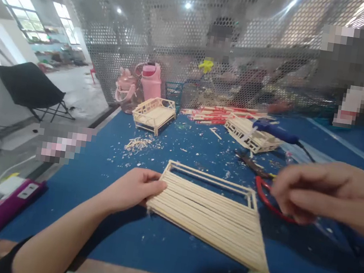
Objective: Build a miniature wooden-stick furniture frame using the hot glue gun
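My left hand (139, 189) grips the left edge of a flat stick model (206, 207), its thumb on top and its other fingers mostly hidden beneath. Thin pale wooden sticks lie side by side to make the model's deck, and a low open frame runs along its far side. On the right, my right hand (310, 190) is above the table with its fingers curled together. Whatever those fingers may hold is hidden. Scissors (264, 191) with red handles lie just beside and partly behind that hand.
Two other stick models, one at the back left (154, 114) and one at the back right (250, 132), stand on the blue table (114, 235). A blue glue gun (276, 130) rests by the right one. Behind are red-and-pale sticks (212, 114) and a pink bottle (151, 82).
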A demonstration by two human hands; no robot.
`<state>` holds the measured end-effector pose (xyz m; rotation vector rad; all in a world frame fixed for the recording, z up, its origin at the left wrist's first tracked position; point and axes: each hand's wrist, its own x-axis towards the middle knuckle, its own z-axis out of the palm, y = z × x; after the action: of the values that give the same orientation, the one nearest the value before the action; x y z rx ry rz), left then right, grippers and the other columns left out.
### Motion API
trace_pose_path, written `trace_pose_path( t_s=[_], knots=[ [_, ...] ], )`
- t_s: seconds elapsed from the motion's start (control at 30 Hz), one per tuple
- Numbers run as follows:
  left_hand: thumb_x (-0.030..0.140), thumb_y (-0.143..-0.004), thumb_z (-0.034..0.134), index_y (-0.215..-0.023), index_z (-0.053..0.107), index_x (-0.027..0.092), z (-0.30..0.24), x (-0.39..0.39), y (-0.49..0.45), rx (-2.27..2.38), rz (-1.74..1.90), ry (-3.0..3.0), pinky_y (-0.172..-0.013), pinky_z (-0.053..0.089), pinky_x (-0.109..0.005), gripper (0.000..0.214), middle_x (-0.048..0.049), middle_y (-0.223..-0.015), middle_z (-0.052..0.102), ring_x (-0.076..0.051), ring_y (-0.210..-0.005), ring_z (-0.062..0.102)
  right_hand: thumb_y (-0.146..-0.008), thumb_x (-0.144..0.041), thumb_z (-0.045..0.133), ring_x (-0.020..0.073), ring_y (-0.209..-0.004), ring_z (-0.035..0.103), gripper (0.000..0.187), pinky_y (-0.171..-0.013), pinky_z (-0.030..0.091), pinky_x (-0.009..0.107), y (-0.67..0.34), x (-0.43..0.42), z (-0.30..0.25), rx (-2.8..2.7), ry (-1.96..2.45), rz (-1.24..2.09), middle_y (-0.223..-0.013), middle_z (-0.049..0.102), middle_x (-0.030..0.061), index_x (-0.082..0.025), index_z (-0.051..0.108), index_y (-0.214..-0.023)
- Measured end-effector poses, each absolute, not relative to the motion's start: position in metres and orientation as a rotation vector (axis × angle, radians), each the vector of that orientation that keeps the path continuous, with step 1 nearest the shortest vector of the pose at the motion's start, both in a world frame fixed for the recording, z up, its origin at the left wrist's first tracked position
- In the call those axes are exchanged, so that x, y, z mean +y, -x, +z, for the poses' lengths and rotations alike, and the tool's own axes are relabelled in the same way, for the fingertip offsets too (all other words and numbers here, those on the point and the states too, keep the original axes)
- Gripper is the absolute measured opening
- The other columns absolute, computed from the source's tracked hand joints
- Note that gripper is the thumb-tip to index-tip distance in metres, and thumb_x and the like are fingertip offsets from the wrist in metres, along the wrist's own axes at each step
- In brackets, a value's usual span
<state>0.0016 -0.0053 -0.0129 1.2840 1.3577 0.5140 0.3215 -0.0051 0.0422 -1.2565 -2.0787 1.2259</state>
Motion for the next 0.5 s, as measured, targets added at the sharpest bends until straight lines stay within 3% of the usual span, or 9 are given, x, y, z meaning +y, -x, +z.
trace_pose_path(
  t_s=[0.1, 0.17, 0.27, 0.4, 0.5],
  knots=[
    [0.048, -0.073, 0.067, -0.109, 0.068, 0.016, -0.009, -0.001, -0.001, 1.337, 0.54, -1.287, -0.058, 0.045, -0.023, 0.047, -0.0029, -0.085, 0.073, -0.014, -0.067, 0.062, -0.078, -0.062, 0.048, 0.018, -0.053, 0.054, 0.043, -0.052, 0.042, 0.033, -0.338, 0.013, 0.04, -2.073, 1.642, 0.579, -0.062, 0.062, 0.0056, -0.023, 0.064, -0.07],
    [0.046, -0.074, 0.067, -0.113, 0.067, 0.017, -0.005, 0.007, 0.003, 1.285, 0.517, -1.318, -0.067, 0.048, -0.025, 0.049, -0.0041, -0.092, 0.074, -0.018, -0.078, 0.065, -0.081, -0.054, 0.045, 0.0195, -0.056, 0.056, 0.038, -0.056, 0.041, 0.034, -0.349, 0.023, 0.038, -2.104, 1.796, 0.359, -0.065, 0.065, 0.0062, -0.022, 0.065, -0.074],
    [0.043, -0.076, 0.066, -0.113, 0.068, 0.019, 0.005, 0.023, 0.009, 1.23, 0.44, -1.437, -0.079, 0.049, -0.028, 0.044, -0.0029, -0.098, 0.075, -0.022, -0.09, 0.066, -0.083, -0.041, 0.047, 0.0179, -0.057, 0.058, 0.029, -0.055, 0.04, 0.031, -0.353, 0.031, 0.036, -2.23, 1.853, 0.374, -0.064, 0.066, 0.0041, -0.021, 0.065, -0.074],
    [0.045, -0.081, 0.06, -0.111, 0.071, 0.022, 0.009, 0.033, 0.01, 1.351, 0.44, -1.673, -0.084, 0.048, -0.03, 0.04, -0.0011, -0.096, 0.075, -0.025, -0.094, 0.065, -0.085, -0.028, 0.05, 0.0149, -0.055, 0.059, 0.023, -0.053, 0.041, 0.027, -0.324, 0.052, 0.034, -2.345, 1.686, 0.407, -0.062, 0.067, 0.0008, -0.021, 0.064, -0.068],
    [0.046, -0.084, 0.056, -0.111, 0.071, 0.023, 0.001, 0.028, 0.008, 1.446, 0.57, -1.734, -0.083, 0.049, -0.03, 0.039, -0.0033, -0.1, 0.075, -0.027, -0.094, 0.066, -0.088, -0.022, 0.053, 0.0159, -0.071, 0.064, 0.019, -0.067, 0.049, 0.029, -0.286, 0.082, 0.022, -2.358, 1.582, 0.382, -0.077, 0.071, 0.0021, -0.021, 0.066, -0.074]
  ],
)
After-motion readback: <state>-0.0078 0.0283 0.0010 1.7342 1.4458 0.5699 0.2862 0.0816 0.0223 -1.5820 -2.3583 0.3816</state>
